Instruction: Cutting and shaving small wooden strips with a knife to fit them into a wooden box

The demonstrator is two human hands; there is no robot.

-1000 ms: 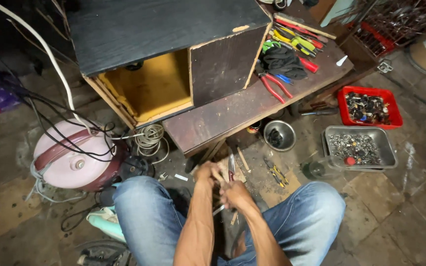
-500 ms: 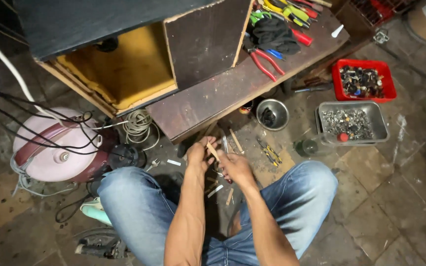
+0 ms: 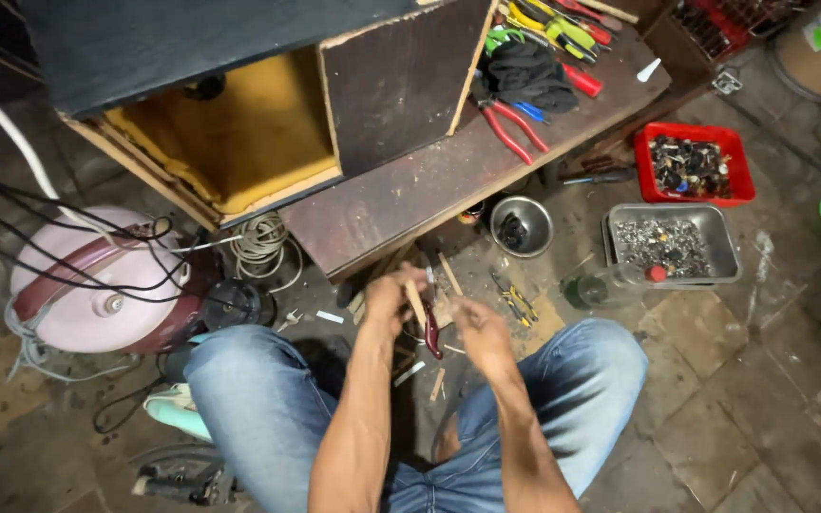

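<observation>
Wooden stick [image 3: 414,298] is pinched upright in the left hand [image 3: 385,300] fingers, kept steady for working; red-handled pliers [image 3: 431,332] are gripped by the right hand [image 3: 480,331], fingers curled.

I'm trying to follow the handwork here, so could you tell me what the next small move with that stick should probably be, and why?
Probably bring the right hand in to meet the thin wooden stick. The left hand holds the stick upright between the knees, the right hand is close beside it but apart, and a red-handled tool hangs just below; which hand grips it I cannot tell.
</observation>
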